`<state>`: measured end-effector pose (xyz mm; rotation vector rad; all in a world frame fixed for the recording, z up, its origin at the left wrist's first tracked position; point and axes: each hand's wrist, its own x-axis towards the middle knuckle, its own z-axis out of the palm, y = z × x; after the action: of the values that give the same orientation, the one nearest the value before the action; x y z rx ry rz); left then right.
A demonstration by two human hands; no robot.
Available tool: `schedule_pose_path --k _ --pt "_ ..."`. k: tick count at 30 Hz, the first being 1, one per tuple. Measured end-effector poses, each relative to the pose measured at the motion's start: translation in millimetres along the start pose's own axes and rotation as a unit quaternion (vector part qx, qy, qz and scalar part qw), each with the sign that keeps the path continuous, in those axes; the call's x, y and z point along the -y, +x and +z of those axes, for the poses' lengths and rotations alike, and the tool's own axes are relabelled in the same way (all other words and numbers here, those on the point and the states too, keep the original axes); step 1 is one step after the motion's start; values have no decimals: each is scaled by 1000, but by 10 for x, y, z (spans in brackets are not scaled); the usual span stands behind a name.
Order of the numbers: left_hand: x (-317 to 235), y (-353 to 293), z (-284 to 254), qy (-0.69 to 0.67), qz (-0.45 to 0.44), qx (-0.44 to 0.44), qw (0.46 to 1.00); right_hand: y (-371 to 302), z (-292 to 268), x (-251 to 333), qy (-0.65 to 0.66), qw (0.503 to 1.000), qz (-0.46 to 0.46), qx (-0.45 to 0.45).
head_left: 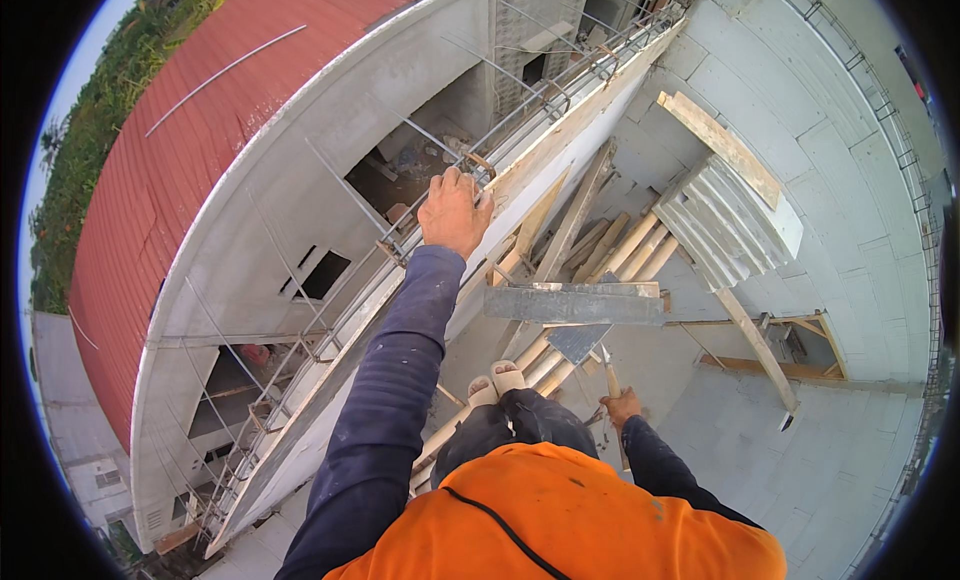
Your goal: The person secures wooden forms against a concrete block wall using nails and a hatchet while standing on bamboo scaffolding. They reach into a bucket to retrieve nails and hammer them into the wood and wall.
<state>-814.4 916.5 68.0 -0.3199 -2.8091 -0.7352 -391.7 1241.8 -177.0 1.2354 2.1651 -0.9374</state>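
Observation:
My left hand [455, 215] reaches forward with its fingers curled over the top of a long formwork board [585, 95]. Steel rebar [395, 248] with bent stirrups runs alongside that board, right by my fingertips. Whether the fingers also touch the bars is hidden. Lower and to the right, my right hand [622, 408] is closed around a tool with a pale, wooden-looking shaft [611, 378]. A narrow pointed end sticks up from it; the exact kind does not show.
My feet [508, 376] stand high up on wooden poles [548, 370]. A grey-smeared plank [575, 305] crosses just ahead. Corrugated sheet [725, 225] and loose timber lie to the right, beside a pale block wall [850, 190]. Left is a building with a red roof [200, 120].

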Motion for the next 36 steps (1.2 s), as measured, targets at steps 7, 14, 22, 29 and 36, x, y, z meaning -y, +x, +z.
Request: schedule_pose_path --k 7,14,22,29,36 --pt "72 -40 -86 -2 5 7 1000 -277 -41 239 209 964 92 132" --pt "165 -68 -97 8 0 28 1000 -10 -337 2300 415 899 -7 136" --pt "-14 -46 5 39 -6 9 999 554 -616 4720 626 759 -70 165" --pt "-91 -62 58 65 -27 -25 997 533 -541 4880 604 761 -67 230" --pt "-166 -48 -9 108 -64 -5 992 764 -732 4452 542 780 -84 301"
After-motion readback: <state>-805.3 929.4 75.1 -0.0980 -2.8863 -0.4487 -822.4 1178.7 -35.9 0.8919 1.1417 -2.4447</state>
